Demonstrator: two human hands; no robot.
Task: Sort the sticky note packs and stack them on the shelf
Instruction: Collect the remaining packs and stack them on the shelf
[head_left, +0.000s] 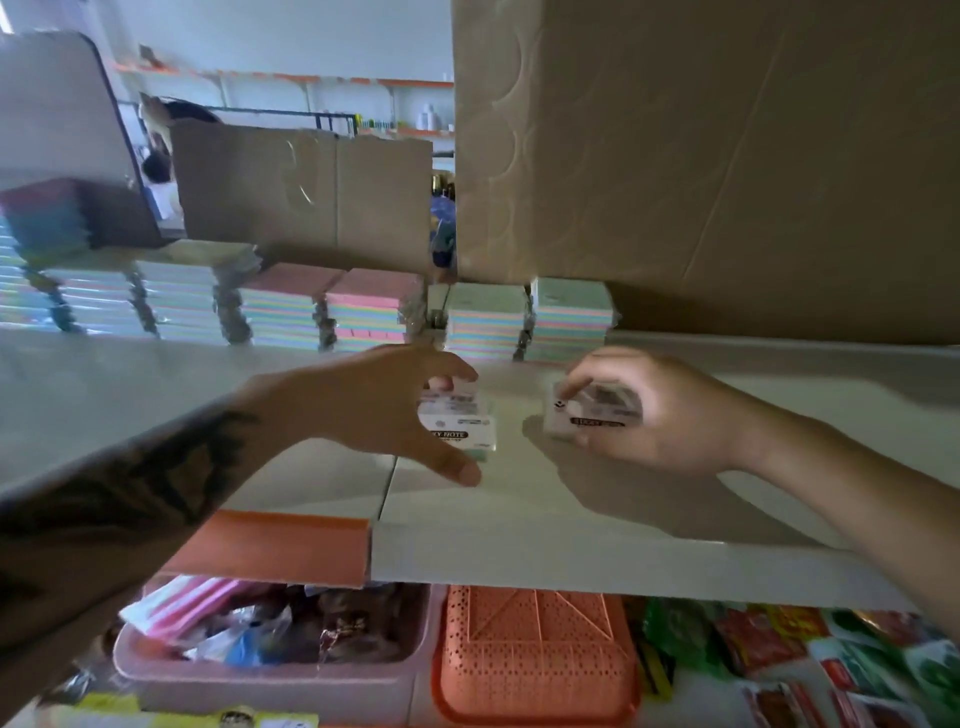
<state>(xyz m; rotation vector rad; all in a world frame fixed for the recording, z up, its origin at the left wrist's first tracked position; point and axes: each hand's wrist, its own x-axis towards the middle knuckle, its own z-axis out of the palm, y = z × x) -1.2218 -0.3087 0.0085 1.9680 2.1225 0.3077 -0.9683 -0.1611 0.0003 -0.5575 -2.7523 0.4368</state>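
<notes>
Currently, both hands are engaged over the white shelf (779, 395), each grasping one wrapped sticky note pack. The left hand (379, 410) has its fingers curled over the top of the left pack (460, 426) and its thumb below it; the label side of this pack faces the camera. The right hand (660, 415) pinches the right pack (582, 415) from its right side, with the index finger laid across the top. Both packs appear to be at or just above the shelf surface; contact with the shelf cannot be confirmed because of blur.

Completed portion, as judged from the layout: a row of stacked packs (524, 322) already stands along the rear of the shelf, directly beyond the hands. Stacks with pink tops (332, 306) sit beyond the left hand; stacks with pale green tops (571, 306) sit beyond the right hand. Further stacks continue far to the left of the left hand, blurred. This grouping suggests that sorting by type is well advanced.

Remaining portion: the two packs in hand are not yet placed on any stack. The shelf area to the right of the right hand, in front of the large cardboard box (727, 156), holds no stacks. How many unsorted packs remain cannot be determined; no supply of loose packs is identifiable. Below the hands, an orange basket (535, 660) and a pink bin (270, 670) hold unrelated goods.
</notes>
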